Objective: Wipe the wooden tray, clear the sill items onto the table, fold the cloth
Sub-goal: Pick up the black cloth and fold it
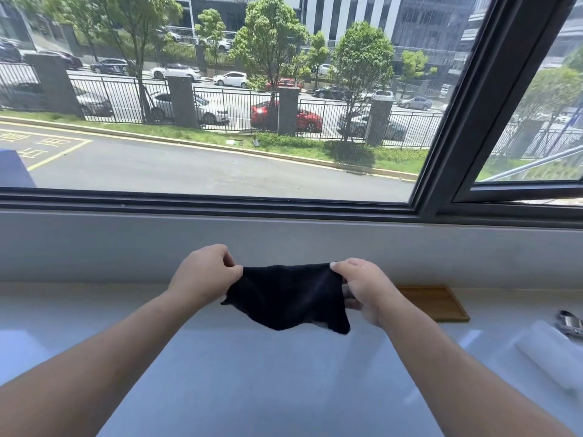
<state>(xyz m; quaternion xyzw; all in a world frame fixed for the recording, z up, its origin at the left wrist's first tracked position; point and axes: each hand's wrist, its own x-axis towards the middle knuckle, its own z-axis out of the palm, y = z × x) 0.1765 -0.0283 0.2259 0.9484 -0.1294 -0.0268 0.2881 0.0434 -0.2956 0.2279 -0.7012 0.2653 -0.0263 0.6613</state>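
Both hands [205, 272] [366, 288] pinching black cloth [290, 294] taut, wooden tray [438, 302] beside

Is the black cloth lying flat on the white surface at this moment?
No: the black cloth hangs in the air, pinched at its upper corners by the left hand and right hand.

Window [220, 105] beyond the hands, overlooking a street with parked cars [285, 116]; metal object [570, 324] and translucent roll [550, 353] far right.

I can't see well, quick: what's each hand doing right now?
Left hand: closed, pinching one top corner of the black cloth.
Right hand: closed, pinching the cloth's other top corner, so it hangs between both hands.
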